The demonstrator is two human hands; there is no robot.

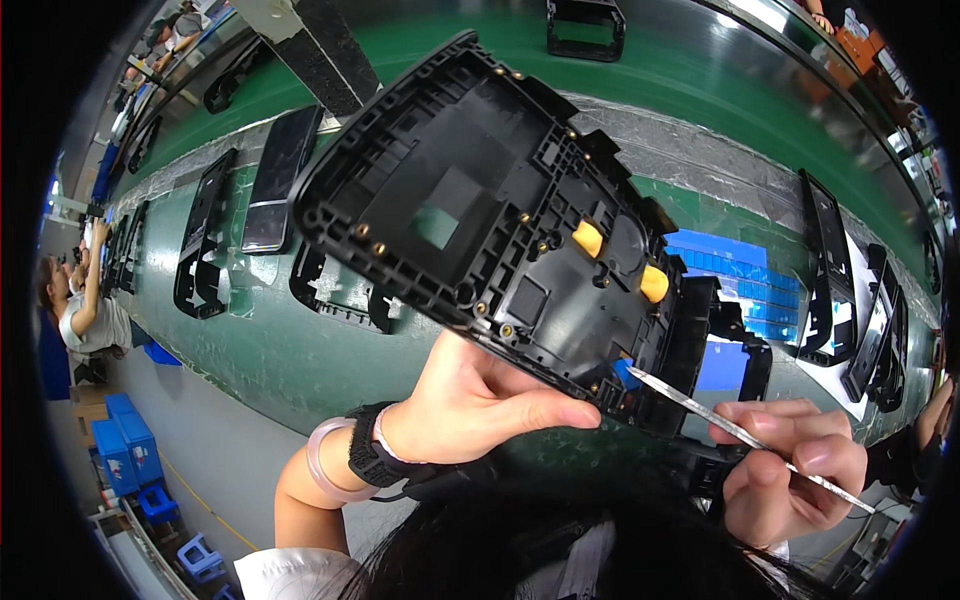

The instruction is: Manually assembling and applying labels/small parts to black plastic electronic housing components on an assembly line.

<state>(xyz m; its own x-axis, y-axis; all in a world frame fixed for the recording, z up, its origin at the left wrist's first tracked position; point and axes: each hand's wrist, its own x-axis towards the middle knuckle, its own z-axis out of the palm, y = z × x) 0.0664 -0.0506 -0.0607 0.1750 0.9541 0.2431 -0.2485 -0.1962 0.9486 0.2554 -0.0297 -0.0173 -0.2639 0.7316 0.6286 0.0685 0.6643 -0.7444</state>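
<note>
My left hand grips the lower edge of a large black plastic housing, thumb along its rim. The housing is raised and tilted, its ribbed inside showing, with small brass inserts and two yellow pieces in it. Between the closed fingers of my right hand is a thin, silvery pointed tool. Its tip meets or almost meets a small blue piece near the housing's lower right edge; contact is hard to tell.
Beneath lies a green worktable. Black frames and a dark flat panel lie left; more black frames lie right. Behind the housing is a blue compartment tray. A metal post rises at the back. Other people sit along the line.
</note>
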